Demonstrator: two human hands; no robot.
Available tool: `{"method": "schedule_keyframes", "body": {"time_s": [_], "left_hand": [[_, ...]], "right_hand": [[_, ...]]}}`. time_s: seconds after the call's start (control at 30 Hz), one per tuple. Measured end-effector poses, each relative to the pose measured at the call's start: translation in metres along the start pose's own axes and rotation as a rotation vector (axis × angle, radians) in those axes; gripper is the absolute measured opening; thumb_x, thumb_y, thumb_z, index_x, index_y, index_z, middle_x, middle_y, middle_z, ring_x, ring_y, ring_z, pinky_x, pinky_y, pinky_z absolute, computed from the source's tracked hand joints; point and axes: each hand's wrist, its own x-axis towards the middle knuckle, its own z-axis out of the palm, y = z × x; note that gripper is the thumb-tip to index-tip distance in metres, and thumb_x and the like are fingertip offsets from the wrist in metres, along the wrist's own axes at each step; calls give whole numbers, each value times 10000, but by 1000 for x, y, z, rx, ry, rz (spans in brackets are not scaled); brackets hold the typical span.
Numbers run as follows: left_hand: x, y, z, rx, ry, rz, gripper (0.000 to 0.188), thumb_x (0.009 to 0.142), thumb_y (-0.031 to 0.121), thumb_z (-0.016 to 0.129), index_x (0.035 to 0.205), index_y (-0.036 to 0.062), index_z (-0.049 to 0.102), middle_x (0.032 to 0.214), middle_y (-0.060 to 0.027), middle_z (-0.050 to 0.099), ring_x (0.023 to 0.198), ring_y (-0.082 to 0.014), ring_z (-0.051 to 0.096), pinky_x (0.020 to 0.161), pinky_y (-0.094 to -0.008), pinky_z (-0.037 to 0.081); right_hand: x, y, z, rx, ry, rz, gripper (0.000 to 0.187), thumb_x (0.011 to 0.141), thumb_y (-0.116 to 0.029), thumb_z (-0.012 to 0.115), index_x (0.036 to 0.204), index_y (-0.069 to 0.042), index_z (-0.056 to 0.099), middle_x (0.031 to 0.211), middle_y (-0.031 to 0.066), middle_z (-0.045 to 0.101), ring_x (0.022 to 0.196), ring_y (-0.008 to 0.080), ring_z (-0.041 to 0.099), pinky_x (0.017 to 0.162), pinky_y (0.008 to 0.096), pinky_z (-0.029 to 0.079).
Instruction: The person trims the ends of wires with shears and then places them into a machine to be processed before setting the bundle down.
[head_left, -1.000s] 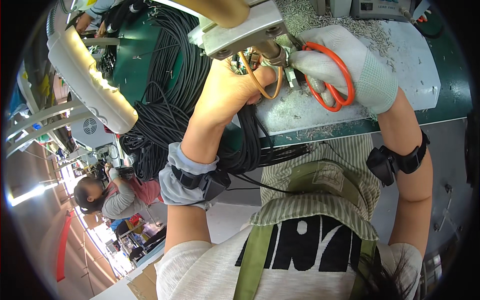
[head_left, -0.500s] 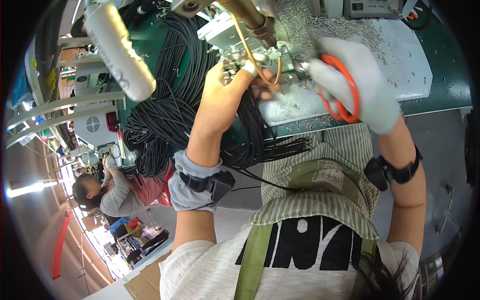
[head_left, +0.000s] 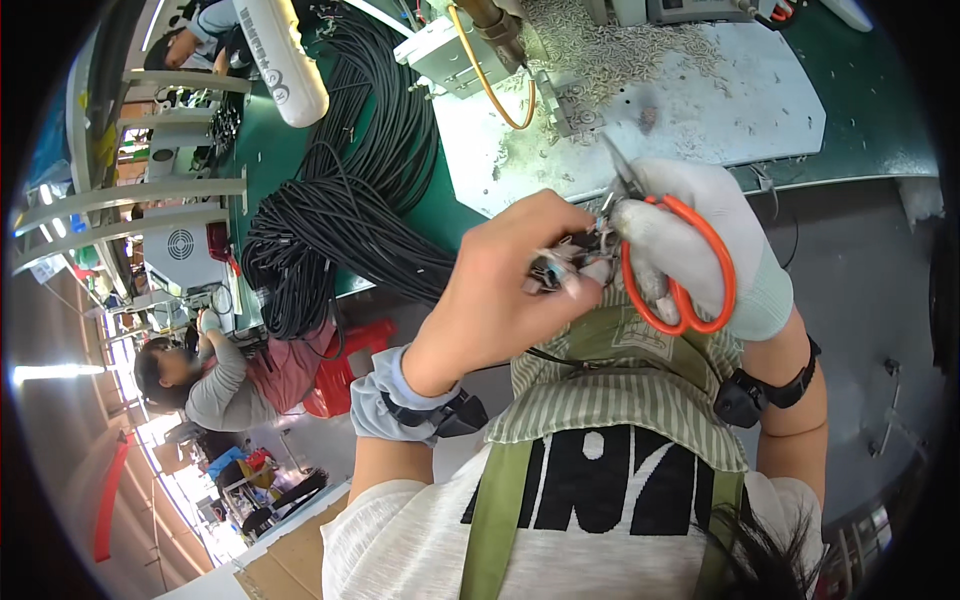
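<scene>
My left hand (head_left: 500,295), bare, is closed around the end of a bundle of black cables (head_left: 360,240). Small metallic and pale cable ends (head_left: 548,270) poke out between its fingers, too blurred to make out singly. Wearing a white glove, my right hand (head_left: 690,205) grips scissors (head_left: 727,262) with orange handles, whose blades point up and away over the near edge of the white board. Its gloved fingertips meet the cable ends beside my left fingers. Both hands are in front of my striped apron, close to the table edge.
A bench machine with a metal head (head_left: 495,35) and a curved orange tube stands over the white board (head_left: 740,90). Many small pale bits (head_left: 610,45) litter the board. A white tubular lamp (head_left: 283,65) hangs at upper left. Another person (head_left: 230,385) sits at left.
Both hands have drawn back from the machine toward my body and come together. The cable ends moved with my left hand, and the scissors with my right.
</scene>
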Motion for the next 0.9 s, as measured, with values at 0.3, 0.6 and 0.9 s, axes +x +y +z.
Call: {"method": "schedule_keyframes", "body": {"time_s": [0.3, 0.6, 0.9], "left_hand": [[-1, 6, -5, -648, 10, -450, 205, 817, -17, 601, 1019, -34, 574, 794, -45, 611, 631, -52, 536, 541, -199, 420], [3, 7, -16, -959, -169, -537, 112, 819, 16, 625, 913, -25, 582, 736, 8, 596, 584, -6, 482, 523, -158, 364], [7, 10, 0, -551, 254, -427, 142, 728, -24, 656, 845, -11, 578, 683, 41, 563, 589, 9, 449, 533, -159, 359]], "right_hand": [[-1, 22, 16, -464, 343, -527, 162, 829, -144, 612, 768, -6, 553, 549, 100, 486, 471, 123, 500, 463, 283, 403], [-5, 12, 1, -181, 93, -240, 149, 801, -135, 654, 786, -9, 575, 568, 116, 511, 480, 239, 531, 466, 307, 405], [-5, 16, 16, -958, 543, -737, 211, 729, -78, 677, 934, -45, 637, 609, 85, 546, 504, 222, 540, 500, 298, 439]]}}
